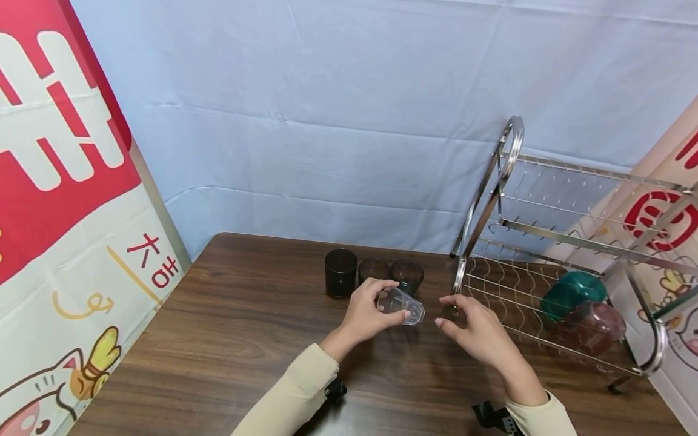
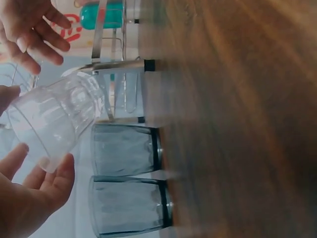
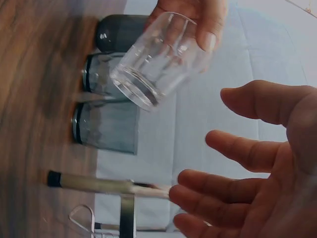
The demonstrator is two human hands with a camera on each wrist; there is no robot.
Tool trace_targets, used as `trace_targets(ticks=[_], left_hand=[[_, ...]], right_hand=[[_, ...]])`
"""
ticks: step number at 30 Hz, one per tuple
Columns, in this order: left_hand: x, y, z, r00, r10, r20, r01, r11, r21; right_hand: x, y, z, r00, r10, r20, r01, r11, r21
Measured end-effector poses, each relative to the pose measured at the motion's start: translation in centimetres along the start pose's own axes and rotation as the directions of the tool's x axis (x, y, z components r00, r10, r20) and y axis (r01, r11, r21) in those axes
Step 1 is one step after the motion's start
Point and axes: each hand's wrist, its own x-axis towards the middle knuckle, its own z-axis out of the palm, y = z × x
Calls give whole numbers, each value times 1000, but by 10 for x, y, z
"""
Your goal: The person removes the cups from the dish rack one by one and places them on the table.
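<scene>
My left hand (image 1: 366,313) grips a clear faceted glass (image 1: 402,306) near its rim, tilted with the base toward my right hand. In the left wrist view the clear glass (image 2: 57,116) is off the table, thumb and fingers around its rim end. My right hand (image 1: 480,332) hovers to the right of the glass, apart from it, fingers spread with nothing between them, as the right wrist view shows of the right hand (image 3: 257,163). Just behind the held glass stand two smoky grey glasses (image 1: 408,275) (image 3: 111,126) and, left of them, a darker black cup (image 1: 340,274).
A two-tier metal dish rack (image 1: 515,290) stands on the right of the wooden table (image 1: 245,339). On its lower tier lie a teal glass (image 1: 575,292) and a pink glass (image 1: 593,327). A pale blue cloth (image 1: 305,151) hangs behind the table.
</scene>
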Motion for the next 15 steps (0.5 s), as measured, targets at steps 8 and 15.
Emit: trace_targets(ticks=[8, 15], left_hand=[[9, 2, -1, 997, -64, 37, 60, 992, 111], [15, 5, 6, 994, -85, 65, 70, 975, 210]], right_hand=[[-1, 8, -13, 996, 58, 63, -54, 997, -60], [0, 18, -25, 989, 95, 112, -85, 992, -89]])
